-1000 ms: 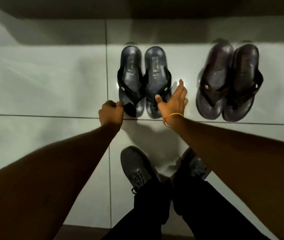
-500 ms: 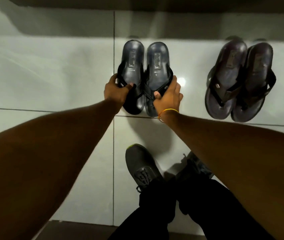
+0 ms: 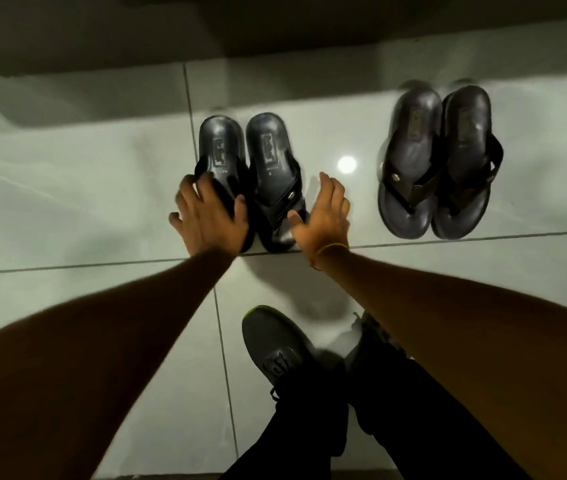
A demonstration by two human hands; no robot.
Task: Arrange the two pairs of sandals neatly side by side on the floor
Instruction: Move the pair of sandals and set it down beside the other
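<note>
Two black sandals stand together on the white tiled floor, the left one point(image 3: 220, 147) touching the right one point(image 3: 272, 150), heels toward the wall. My left hand point(image 3: 210, 218) lies spread over the toe end of the left black sandal and hides it. My right hand point(image 3: 325, 216) is flat and open just right of the other black sandal, thumb at its toe edge. A dark brown pair point(image 3: 413, 157) point(image 3: 465, 147) sits together farther right, slightly tilted, with a hand-wide gap of floor between the pairs.
A dark wall base point(image 3: 275, 32) runs along the top behind the sandals. My own grey shoes point(image 3: 275, 344) and black trousers stand just below the hands. A lamp's reflection point(image 3: 346, 164) shines on the tile between the pairs.
Half a second ago both hands gripped the black sandals by the straps. Now the fingers have opened, and the right hand has come off to the side. The black pair stays together.
</note>
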